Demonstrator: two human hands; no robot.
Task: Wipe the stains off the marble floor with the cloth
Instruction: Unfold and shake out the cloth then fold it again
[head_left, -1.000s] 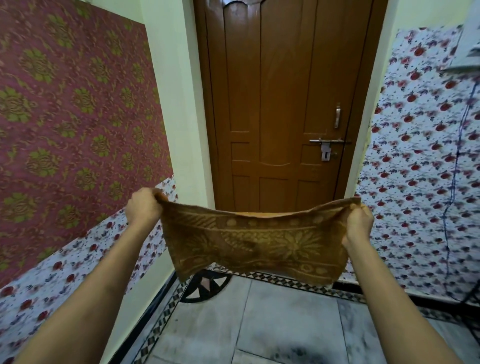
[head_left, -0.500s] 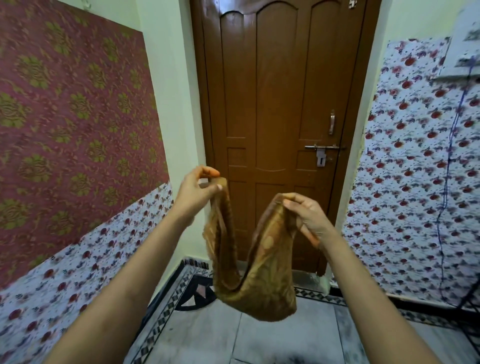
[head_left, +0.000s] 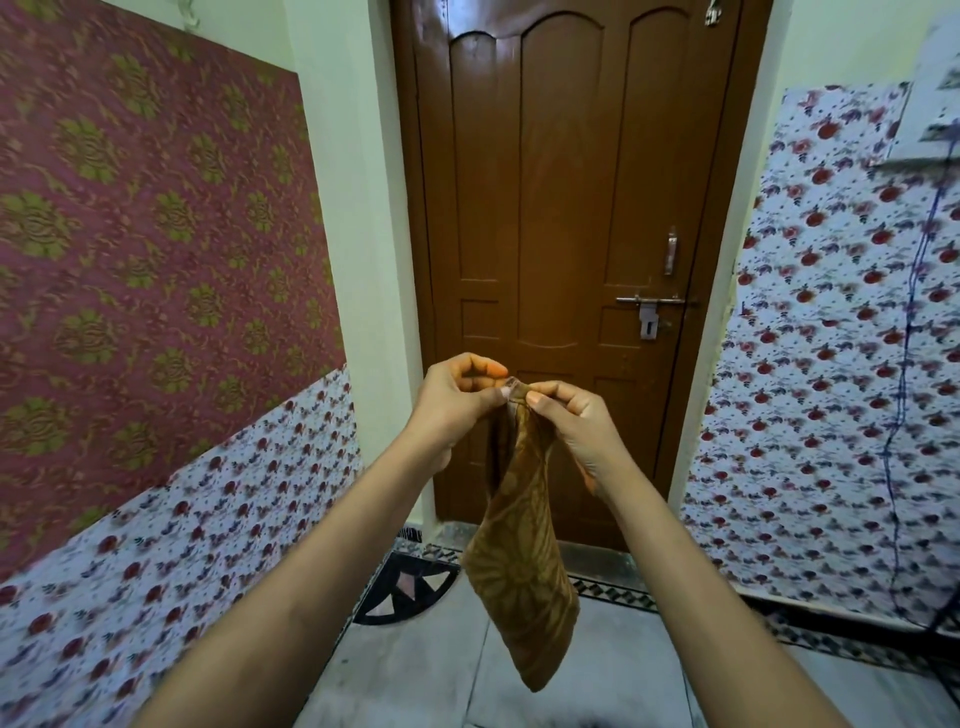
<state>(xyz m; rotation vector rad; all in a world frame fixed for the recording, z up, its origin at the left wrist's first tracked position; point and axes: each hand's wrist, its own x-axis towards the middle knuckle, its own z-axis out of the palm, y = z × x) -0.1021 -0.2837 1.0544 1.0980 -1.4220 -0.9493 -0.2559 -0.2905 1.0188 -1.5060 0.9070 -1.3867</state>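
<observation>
Cloth, mustard-brown with a woven floral pattern, hangs folded double; left hand and right hand pinch its top corners together above the marble floor.

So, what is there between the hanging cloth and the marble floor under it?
Nothing. In the head view the cloth hangs folded from both hands, left hand and right hand pinching its top, with open air down to the marble floor.
</observation>
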